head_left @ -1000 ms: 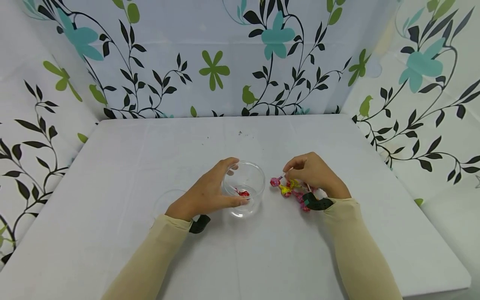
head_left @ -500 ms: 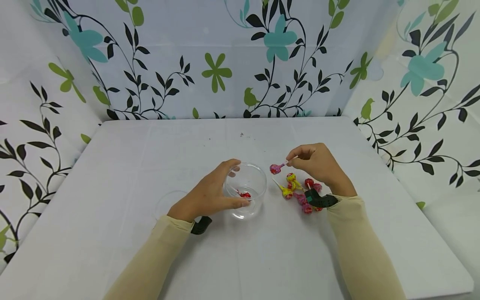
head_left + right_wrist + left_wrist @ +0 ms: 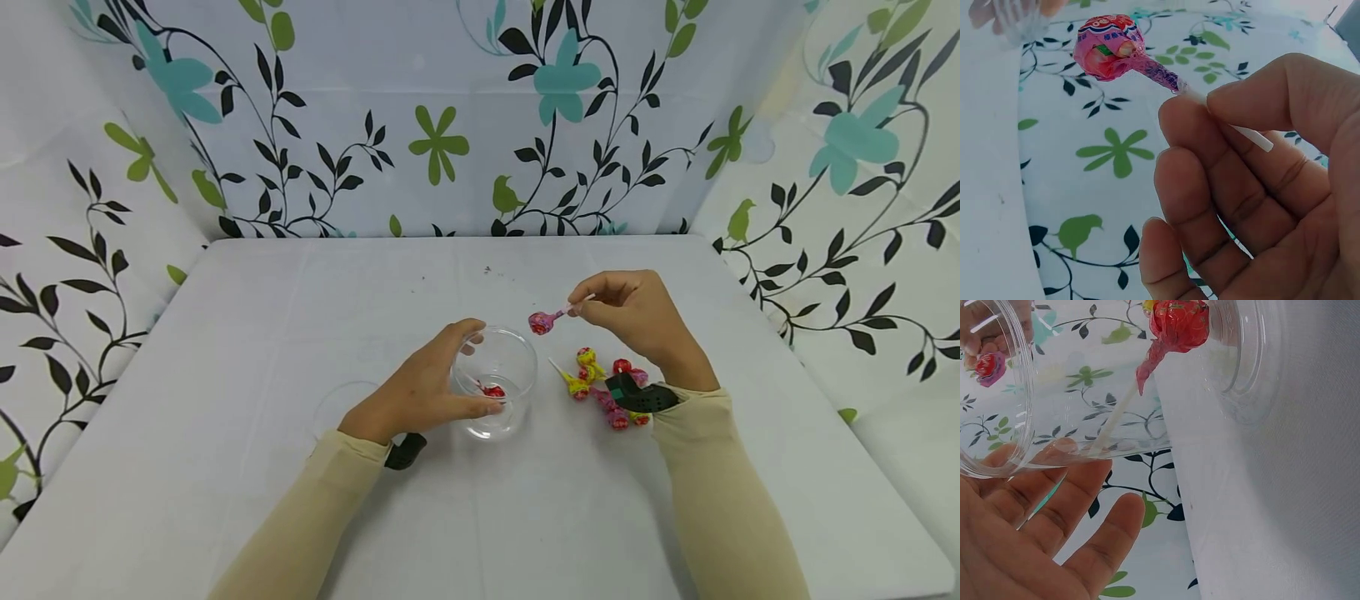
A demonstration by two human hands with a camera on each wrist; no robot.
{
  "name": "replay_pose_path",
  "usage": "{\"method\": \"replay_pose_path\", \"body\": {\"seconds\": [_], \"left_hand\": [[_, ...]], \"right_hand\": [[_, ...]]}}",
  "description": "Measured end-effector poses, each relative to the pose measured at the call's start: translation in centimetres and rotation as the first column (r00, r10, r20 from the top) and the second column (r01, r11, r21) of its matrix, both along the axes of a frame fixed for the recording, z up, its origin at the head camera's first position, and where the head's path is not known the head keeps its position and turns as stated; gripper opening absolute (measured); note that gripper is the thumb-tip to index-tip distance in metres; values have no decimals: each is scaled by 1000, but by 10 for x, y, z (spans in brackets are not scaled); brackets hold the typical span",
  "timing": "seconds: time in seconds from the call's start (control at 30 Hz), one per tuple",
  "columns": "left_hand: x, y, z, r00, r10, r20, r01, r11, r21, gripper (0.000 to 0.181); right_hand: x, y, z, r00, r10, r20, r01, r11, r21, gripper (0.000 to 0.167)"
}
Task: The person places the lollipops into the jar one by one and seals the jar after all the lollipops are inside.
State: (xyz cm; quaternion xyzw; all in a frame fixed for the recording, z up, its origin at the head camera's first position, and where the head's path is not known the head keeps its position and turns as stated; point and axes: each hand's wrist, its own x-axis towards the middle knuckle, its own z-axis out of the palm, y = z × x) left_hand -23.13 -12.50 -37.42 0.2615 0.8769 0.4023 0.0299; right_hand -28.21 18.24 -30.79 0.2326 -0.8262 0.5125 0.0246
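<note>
A clear jar [image 3: 495, 358] stands upright on the table, and my left hand [image 3: 423, 383] grips it round its left side, thumb at the front. Inside it lies a red-wrapped lollipop [image 3: 1179, 325], its white stick leaning against the wall in the left wrist view. My right hand [image 3: 633, 321] pinches the stick of a pink-wrapped lollipop [image 3: 1110, 49] between thumb and index finger. That lollipop's head points left, in the air near the jar's upper right rim. Below the right hand, a pile of yellow, red and pink lollipops [image 3: 577, 387] lies on the table, partly hidden by the wrist strap.
A clear round lid [image 3: 337, 400] lies on the white table [image 3: 480, 517], partly behind the left hand. Small dark specks dot the tabletop towards the back. A patterned curtain [image 3: 337, 108] with leaves and flowers surrounds the back and sides.
My right hand has lifted the pink lollipop from the pile, raising it and then bringing it left towards the jar. The left hand has kept its grip on the jar.
</note>
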Motion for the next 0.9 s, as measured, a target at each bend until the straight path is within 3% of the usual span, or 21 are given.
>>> {"method": "replay_pose_path", "body": {"seconds": [0.4,0.9], "left_hand": [[-1,1,1,1000,-13,-18,13,1000,9,98],[1,0,1,1000,5,-13,-5,1000,9,101]], "right_hand": [[6,-16,10,997,69,-20,-69,998,4,13],[7,-37,3,985,171,21,-172,981,91,13]]}}
